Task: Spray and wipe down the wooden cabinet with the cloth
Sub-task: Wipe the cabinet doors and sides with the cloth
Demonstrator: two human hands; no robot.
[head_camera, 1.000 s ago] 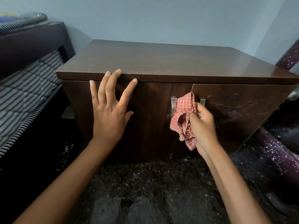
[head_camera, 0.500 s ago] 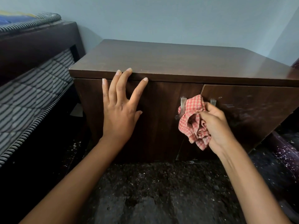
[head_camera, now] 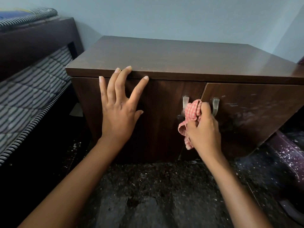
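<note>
A dark wooden cabinet (head_camera: 172, 58) with two front doors stands against the blue wall. My left hand (head_camera: 118, 109) lies flat on the left door, fingers spread, fingertips at the top's front edge. My right hand (head_camera: 204, 129) grips a bunched red-and-white checked cloth (head_camera: 191, 112) and holds it against the doors' meeting line, between the two metal handles (head_camera: 185, 104). The right door (head_camera: 250, 112) shows pale smears. No spray bottle is in view.
A bed with a striped mattress (head_camera: 29, 89) and dark frame stands close on the left. The floor (head_camera: 156, 186) in front is dark and speckled. A dark purple speckled object (head_camera: 286, 155) lies at the right, beside the cabinet.
My right hand has slid the cloth lower between the handles. The view has shifted, so the cabinet sits further right. My left hand stays flat on the left door.
</note>
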